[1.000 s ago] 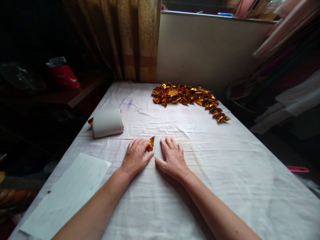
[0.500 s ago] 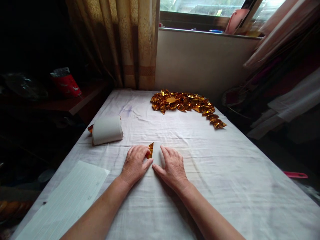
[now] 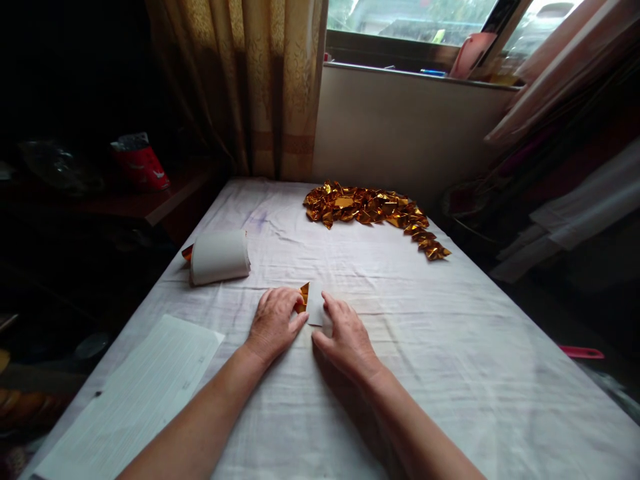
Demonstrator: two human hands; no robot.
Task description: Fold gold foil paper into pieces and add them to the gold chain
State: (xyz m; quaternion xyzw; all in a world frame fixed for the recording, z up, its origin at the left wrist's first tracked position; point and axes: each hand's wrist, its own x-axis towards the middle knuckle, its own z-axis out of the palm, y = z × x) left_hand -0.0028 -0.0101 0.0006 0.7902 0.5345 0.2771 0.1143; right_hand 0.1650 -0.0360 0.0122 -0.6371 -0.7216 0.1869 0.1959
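Observation:
Low over the table, my left hand (image 3: 276, 319) holds a small piece of gold foil paper (image 3: 304, 299), its fingers curled over the left part and its thumb at the near edge. The gold side shows as a narrow folded triangle beside the index finger; the white backing (image 3: 315, 305) faces up to the right of it. At the right edge of that white part, my right hand (image 3: 347, 333) has its fingertips touching or very close, with thumb and fingers spread apart. Some of the paper is hidden under the left fingers.
A curved chain of folded gold foil pieces (image 3: 367, 205) lies at the far side. Left of my hands rests a curled stack of white-backed sheets (image 3: 220, 258); a lined paper sheet (image 3: 143, 393) lies nearer. A white cloth (image 3: 450, 373) covers the table. A red container (image 3: 143, 167) stands far left.
My right hand has drawn slightly right and its thumb has come away from the paper, so more of the white backing shows. The left hand keeps its place; the view has shifted a little.

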